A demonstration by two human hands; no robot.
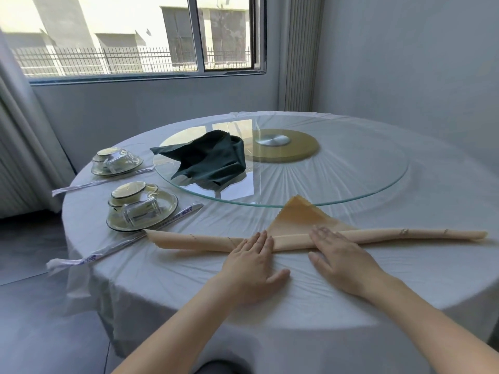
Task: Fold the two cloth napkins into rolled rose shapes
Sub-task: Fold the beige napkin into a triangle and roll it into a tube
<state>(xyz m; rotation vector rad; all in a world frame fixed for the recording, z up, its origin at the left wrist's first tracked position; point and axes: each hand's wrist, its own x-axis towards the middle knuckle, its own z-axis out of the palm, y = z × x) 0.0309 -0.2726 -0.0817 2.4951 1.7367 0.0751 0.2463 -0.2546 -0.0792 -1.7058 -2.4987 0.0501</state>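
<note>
Left and far, the dark green napkin (210,160) lies crumpled on the glass turntable (351,184). Nearer, the peach napkin (299,220) stretches across the table as a long roll, its triangle tip pointing away. The left hand (252,259) lies flat, fingers straight, pressing the roll. The right hand (340,257), just beside it, does likewise, gripping nothing.

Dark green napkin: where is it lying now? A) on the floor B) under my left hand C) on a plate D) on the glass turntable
D: the dark green napkin lies bunched on the glass turntable, while the left hand and right hand press the peach napkin.
</note>
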